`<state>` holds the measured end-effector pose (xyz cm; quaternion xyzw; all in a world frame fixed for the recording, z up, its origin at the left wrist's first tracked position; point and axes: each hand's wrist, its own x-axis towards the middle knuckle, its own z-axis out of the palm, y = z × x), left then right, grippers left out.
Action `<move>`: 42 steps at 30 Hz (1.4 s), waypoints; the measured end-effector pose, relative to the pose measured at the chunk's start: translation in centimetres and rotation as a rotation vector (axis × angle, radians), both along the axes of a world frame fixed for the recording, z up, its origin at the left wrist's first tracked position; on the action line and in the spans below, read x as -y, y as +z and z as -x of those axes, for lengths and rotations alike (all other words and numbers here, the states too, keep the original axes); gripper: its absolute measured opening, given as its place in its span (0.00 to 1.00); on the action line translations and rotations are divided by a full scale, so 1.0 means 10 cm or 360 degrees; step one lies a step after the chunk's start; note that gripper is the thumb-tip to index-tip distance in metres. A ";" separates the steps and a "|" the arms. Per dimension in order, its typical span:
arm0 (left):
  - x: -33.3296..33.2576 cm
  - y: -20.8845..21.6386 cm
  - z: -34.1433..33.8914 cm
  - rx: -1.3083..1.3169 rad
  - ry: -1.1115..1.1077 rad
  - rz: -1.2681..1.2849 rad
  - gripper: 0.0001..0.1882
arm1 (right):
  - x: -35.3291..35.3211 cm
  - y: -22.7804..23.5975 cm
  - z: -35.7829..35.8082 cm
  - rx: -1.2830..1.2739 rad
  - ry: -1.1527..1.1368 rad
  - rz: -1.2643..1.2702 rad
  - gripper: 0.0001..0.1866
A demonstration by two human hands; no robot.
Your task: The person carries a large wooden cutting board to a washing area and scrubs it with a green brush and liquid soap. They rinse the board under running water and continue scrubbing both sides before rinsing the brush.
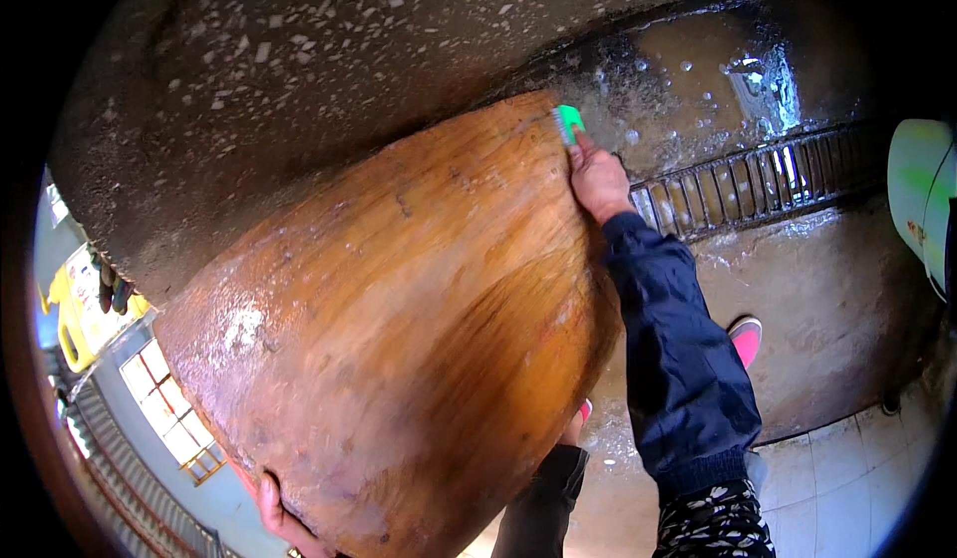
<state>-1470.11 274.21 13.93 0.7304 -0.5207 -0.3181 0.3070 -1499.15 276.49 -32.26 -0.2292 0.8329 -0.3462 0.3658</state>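
A large, wet, orange-brown wooden board [399, 329] fills the middle of the view, tilted, with its upper edge against a dark speckled stone surface. My right hand [601, 181] is closed around a small green scrub brush [569, 122]. The brush's pale bristles touch the board's far right corner. At the near left edge of the board, my left hand [282, 520] grips its rim; part of that hand is hidden by the board.
Dark speckled stone [299, 49] rises along the far side. A metal drain grate [763, 181] crosses the wet floor on the right, near a white-and-green container [920, 194]. A yellow jug [75, 319] stands at far left. My pink shoe [746, 341] shows below.
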 end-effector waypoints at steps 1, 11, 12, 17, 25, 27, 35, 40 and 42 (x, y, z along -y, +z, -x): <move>-0.06 -0.01 0.09 -0.0132 0.0130 0.0023 0.30 | 0.03 0.35 -0.23 0.0063 0.0109 0.0078 0.21; -0.04 -0.02 0.47 -0.0266 -0.0344 -0.0106 0.31 | -0.61 1.58 -0.97 0.0014 0.0500 0.0768 0.13; -0.04 -0.01 0.53 -0.0241 -0.0345 -0.0090 0.31 | -0.60 1.22 -0.74 0.0248 0.0214 0.0418 0.14; -0.11 0.02 0.69 -0.0234 -0.0349 -0.0042 0.33 | -0.27 1.19 -0.47 0.0109 0.0035 0.0232 0.21; -0.12 0.12 0.74 -0.0354 -0.0485 -0.0066 0.37 | 0.10 3.04 -1.06 -0.0272 0.0624 0.1112 0.31; -0.12 0.13 0.82 -0.0458 -0.0503 -0.0092 0.38 | 0.27 2.57 -0.79 -0.0160 0.0416 0.0987 0.25; -0.10 0.12 0.72 -0.0628 -0.0379 -0.0126 0.33 | -0.15 3.40 -1.14 0.0040 0.0835 0.0918 0.24; -0.09 0.10 0.72 -0.0587 -0.0483 -0.0132 0.31 | -0.84 2.86 -1.35 0.0068 0.0511 0.0991 0.23; -0.08 0.06 0.71 -0.0546 -0.0519 -0.0106 0.32 | -0.88 2.19 -1.10 0.0292 0.0371 0.0323 0.20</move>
